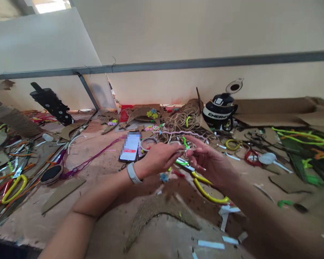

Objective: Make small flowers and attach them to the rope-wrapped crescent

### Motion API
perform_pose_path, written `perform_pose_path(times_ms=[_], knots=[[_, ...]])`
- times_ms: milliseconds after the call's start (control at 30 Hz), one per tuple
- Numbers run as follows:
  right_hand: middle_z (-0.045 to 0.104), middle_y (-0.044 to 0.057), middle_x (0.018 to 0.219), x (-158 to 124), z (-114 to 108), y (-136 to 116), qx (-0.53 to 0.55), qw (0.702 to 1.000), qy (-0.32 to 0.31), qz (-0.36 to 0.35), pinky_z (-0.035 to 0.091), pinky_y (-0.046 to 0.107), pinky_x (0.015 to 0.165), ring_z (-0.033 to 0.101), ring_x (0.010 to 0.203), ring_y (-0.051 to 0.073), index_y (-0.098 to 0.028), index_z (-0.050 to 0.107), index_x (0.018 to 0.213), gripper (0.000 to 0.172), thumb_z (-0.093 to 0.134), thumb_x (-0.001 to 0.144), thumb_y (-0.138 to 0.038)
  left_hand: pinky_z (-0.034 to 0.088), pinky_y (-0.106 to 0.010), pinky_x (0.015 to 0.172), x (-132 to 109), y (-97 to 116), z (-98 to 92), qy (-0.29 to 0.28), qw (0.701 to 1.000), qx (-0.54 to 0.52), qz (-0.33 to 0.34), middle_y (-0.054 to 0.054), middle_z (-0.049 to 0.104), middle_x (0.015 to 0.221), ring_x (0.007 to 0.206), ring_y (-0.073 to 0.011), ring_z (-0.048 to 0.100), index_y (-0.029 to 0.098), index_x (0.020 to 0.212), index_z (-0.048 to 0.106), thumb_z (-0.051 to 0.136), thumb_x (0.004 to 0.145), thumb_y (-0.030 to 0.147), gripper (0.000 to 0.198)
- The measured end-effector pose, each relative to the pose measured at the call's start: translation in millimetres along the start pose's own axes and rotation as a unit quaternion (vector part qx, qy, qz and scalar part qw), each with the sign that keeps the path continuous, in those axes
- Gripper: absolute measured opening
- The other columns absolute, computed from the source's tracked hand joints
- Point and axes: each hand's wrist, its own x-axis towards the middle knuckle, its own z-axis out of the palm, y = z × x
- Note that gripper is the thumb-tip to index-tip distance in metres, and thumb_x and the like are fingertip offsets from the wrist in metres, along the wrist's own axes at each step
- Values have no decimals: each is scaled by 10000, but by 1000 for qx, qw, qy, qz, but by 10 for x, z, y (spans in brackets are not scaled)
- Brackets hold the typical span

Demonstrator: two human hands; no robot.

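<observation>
My left hand (pixel 160 158), with a pale band at its wrist, meets my right hand (pixel 212 162) above the middle of the table. Between their fingertips stands a short bright green strip (pixel 186 142), like a bit of cord or pipe cleaner. The fingers of both hands are pinched together around its lower end; exactly which fingers grip it is partly hidden. Beneath my right hand lie yellow-handled scissors (pixel 213 198). A blue flower (pixel 164 177) rests below my left fingers. Nearer to me is a curved, twine-covered cardboard crescent (pixel 148 212).
A phone (pixel 130 145) with a lit screen lies left of my hands. Tangled twine (pixel 182 120) and a black-and-white jug (pixel 218 111) stand at the back. Other scissors (pixel 14 189) lie far left. White paper strips (pixel 211 244) and cardboard scraps (pixel 63 196) litter the table.
</observation>
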Motion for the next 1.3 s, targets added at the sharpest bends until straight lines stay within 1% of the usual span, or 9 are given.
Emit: perform_pose_path(times_ms=[167, 333, 500, 567, 700, 833, 1100, 1233, 1300], knots=[[697, -37, 670, -180, 71, -4, -36, 998, -46, -18, 421, 195, 438, 573, 476, 104, -234, 512, 1258, 555, 588, 709, -194, 484, -236, 764, -66, 98, -222, 33, 994, -99, 22, -75, 703, 958, 870, -138, 653, 132, 1053, 604, 442, 972, 269, 228], [674, -9, 616, -272, 17, 155, -101, 991, -84, 10, 369, 205, 391, 567, 446, 125, -196, 503, 1259, 505, 553, 760, -252, 476, -237, 717, -266, 281, -434, -24, 999, -33, 28, -56, 712, 892, 804, -137, 654, 160, 1030, 643, 446, 969, 279, 238], [590, -36, 567, -524, -5, 249, -264, 958, -71, -88, 428, 225, 445, 562, 488, 130, -216, 524, 1246, 375, 517, 877, -279, 465, -206, 661, -525, 431, -630, 32, 999, 21, 16, -59, 703, 855, 748, -116, 638, 138, 1036, 650, 490, 950, 237, 206], [646, 10, 688, -666, 20, 284, -407, 889, -108, -178, 495, 271, 559, 623, 625, 159, -232, 577, 1210, 329, 520, 887, -254, 470, -213, 683, -611, 437, -685, 30, 999, 36, 3, -54, 700, 849, 760, -118, 635, 140, 1035, 648, 494, 949, 241, 204], [656, 119, 1183, -823, -29, 480, -627, 679, -241, -297, 486, 415, 882, 596, 1074, 267, -247, 631, 1182, 368, 526, 848, -134, 469, -227, 689, -739, 419, -708, 12, 997, 64, -36, -47, 691, 849, 760, -125, 626, 156, 1050, 646, 474, 959, 278, 230], [659, 121, 978, -761, -257, 774, -730, 585, -215, -281, 502, 366, 708, 608, 854, 244, -180, 642, 1047, 219, 537, 860, -135, 469, -222, 660, -834, 417, -617, -13, 996, 72, -47, -55, 689, 830, 731, -124, 628, 148, 1052, 652, 452, 967, 287, 258], [601, 70, 782, -571, -364, 1108, -761, 561, -166, -281, 413, 297, 615, 534, 696, 186, -166, 601, 826, 152, 490, 924, -200, 476, -217, 656, -948, 434, -467, -26, 998, 46, -39, -63, 694, 832, 723, -125, 633, 145, 1019, 660, 461, 960, 274, 244], [617, 61, 812, -733, -368, 838, -712, 645, -203, -192, 436, 280, 632, 557, 725, 172, -182, 609, 802, 168, 493, 918, -213, 476, -219, 667, -973, 442, -438, -33, 998, 56, -26, -69, 705, 862, 745, -130, 641, 141, 1010, 659, 462, 957, 256, 233], [646, 26, 816, -916, -423, 615, -664, 679, -293, -113, 460, 245, 640, 588, 728, 146, -210, 625, 813, 132, 559, 901, -283, 477, -224, 692, -984, 439, -421, -48, 997, 51, -19, -74, 708, 879, 777, -135, 646, 132, 1012, 655, 450, 961, 249, 241]])
